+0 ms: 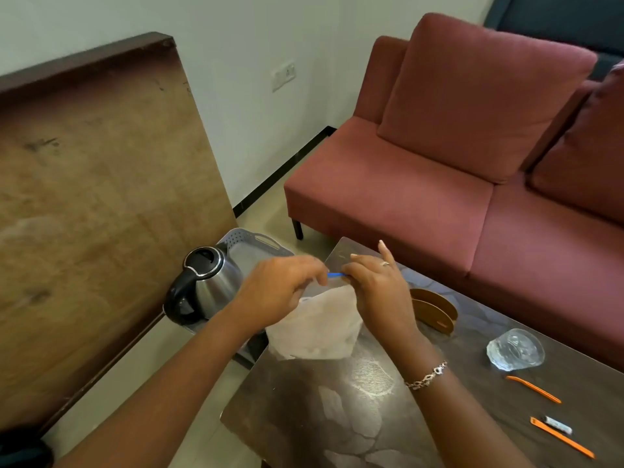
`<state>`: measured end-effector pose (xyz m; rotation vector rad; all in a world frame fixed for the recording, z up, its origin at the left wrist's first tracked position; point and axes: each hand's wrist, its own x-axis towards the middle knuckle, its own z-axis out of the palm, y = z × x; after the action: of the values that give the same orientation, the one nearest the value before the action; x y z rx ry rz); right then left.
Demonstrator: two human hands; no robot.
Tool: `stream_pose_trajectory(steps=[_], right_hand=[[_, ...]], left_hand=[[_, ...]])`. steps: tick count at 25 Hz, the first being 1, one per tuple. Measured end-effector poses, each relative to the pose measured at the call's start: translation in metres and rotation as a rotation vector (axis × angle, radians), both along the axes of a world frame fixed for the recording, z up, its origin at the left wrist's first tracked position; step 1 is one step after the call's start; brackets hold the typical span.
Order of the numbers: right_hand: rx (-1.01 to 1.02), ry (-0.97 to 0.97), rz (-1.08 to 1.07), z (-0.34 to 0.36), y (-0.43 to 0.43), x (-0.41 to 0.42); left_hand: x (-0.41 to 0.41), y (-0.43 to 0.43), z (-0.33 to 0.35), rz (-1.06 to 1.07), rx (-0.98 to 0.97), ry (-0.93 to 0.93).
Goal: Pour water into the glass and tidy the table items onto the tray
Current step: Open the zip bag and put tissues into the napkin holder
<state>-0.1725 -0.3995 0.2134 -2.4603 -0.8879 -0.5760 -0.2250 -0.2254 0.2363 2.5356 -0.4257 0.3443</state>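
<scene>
My left hand point(280, 288) and my right hand point(378, 285) both pinch the blue zip strip at the top of a clear plastic bag point(317, 329) holding something white, held just above the dark table point(337, 400). A steel kettle point(206, 282) with a black handle stands on the grey tray point(256, 243) left of the table. A clear glass point(515, 349) lies on the table at the right.
A brown wooden holder point(435, 310) stands behind my right hand. Two orange sticks point(533, 388) point(562, 437) and a small white tube point(559, 424) lie near the table's right edge. A red sofa point(439, 163) is behind; a wooden board point(94, 197) leans at left.
</scene>
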Motion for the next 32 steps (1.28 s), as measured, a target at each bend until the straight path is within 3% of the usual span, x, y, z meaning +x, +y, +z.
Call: stream_pose_trajectory(steps=[5, 8, 13, 19, 23, 32], right_hand=[[0.197, 0.019, -0.107, 0.014, -0.063, 0.001], [0.239, 0.091, -0.123, 0.013, -0.092, -0.003], [0.29, 0.173, -0.109, 0.022, -0.112, -0.013], [0.334, 0.122, 0.112, 0.04, -0.085, -0.033], [0.418, 0.101, 0.08, 0.037, -0.092, -0.036], [0.334, 0.007, 0.006, 0.031, -0.106, -0.04]], left_hand=[[-0.003, -0.035, 0.016, 0.32, -0.684, 0.056], [-0.005, -0.055, 0.012, 0.309, -0.877, 0.106], [-0.006, -0.09, 0.02, 0.3, -0.839, 0.066], [-0.012, -0.122, 0.031, 0.203, -0.678, 0.066], [-0.018, -0.133, 0.033, 0.182, -0.7, 0.091], [-0.021, -0.149, 0.032, 0.164, -0.716, 0.116]])
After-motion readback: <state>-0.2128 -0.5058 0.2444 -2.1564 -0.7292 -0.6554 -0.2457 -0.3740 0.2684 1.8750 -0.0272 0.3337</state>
